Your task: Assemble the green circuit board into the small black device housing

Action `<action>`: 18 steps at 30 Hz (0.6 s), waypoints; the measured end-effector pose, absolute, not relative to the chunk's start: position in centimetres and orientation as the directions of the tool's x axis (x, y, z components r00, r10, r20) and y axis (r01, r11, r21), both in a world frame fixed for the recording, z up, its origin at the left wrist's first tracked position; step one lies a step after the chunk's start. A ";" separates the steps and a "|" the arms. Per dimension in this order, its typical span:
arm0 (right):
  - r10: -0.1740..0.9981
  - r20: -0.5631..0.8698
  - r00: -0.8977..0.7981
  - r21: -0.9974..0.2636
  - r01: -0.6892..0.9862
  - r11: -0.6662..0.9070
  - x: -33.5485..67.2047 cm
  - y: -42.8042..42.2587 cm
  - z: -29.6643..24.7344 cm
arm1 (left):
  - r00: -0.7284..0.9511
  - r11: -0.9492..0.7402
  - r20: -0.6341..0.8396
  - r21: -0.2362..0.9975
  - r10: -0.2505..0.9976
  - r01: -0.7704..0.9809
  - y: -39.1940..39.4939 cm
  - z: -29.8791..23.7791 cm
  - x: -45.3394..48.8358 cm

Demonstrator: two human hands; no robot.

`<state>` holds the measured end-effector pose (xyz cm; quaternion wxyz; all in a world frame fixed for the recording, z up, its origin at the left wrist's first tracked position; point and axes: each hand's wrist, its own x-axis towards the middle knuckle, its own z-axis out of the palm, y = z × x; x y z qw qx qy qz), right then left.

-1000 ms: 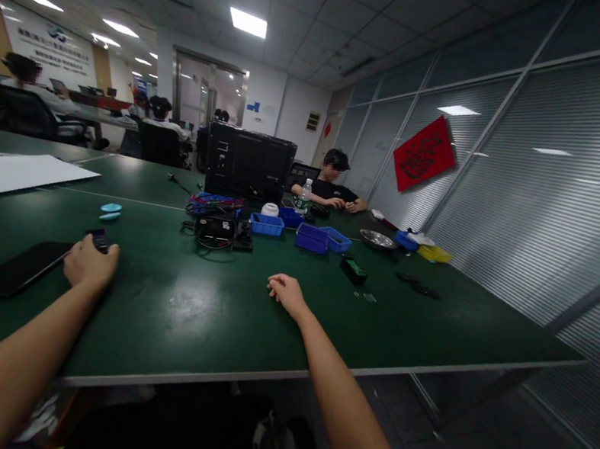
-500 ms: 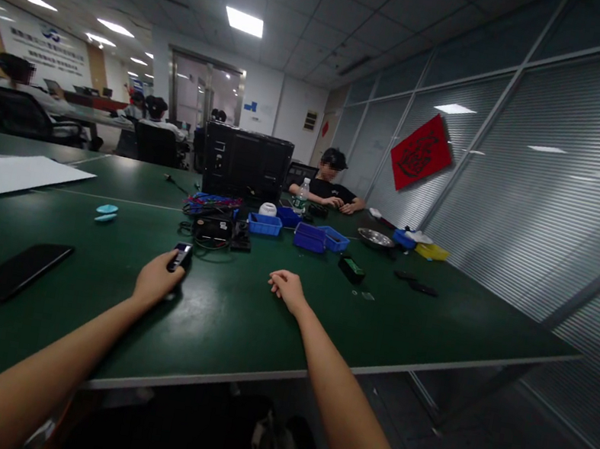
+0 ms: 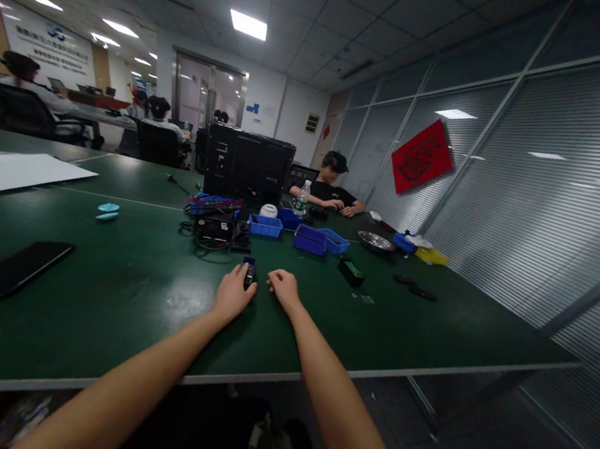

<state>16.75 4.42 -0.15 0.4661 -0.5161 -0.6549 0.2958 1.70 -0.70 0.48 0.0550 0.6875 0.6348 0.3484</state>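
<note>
Near the middle of the green table, my left hand is closed around a small black handset. It looks like a keypad phone, with a dark screen at its far end and small buttons below; fingers cover its sides. Just to the right, my right hand rests on the tabletop with its fingers curled loosely together, and I see nothing in them. A small gap separates the two hands.
Beyond my hands are a black box with cables, blue bins, a white ball and a monitor. A green-topped black box lies right. A black tablet-like slab lies left. Another person sits opposite.
My left hand has moved right across the table with the handset, coming close to my right hand. My right hand has stayed almost where it was.
</note>
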 end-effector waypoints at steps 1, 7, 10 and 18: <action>0.949 0.313 -0.024 -0.859 0.419 0.294 16.7 4.4 0.0 | -0.037 -0.202 0.404 0.532 0.914 0.822 -0.6 0.4 2.1; 0.891 0.451 0.056 -0.776 0.519 0.359 16.3 3.3 0.9 | 0.075 -0.254 0.272 0.719 0.959 0.646 -0.1 0.2 2.1; 0.860 0.507 -0.050 -0.601 0.695 0.394 15.6 2.1 1.3 | 0.097 -0.267 0.259 0.777 0.961 0.571 0.2 0.0 1.9; 0.938 0.347 0.018 -0.394 0.910 0.128 17.0 1.8 1.8 | -0.071 -0.214 0.267 0.881 0.961 0.421 1.3 -0.8 1.0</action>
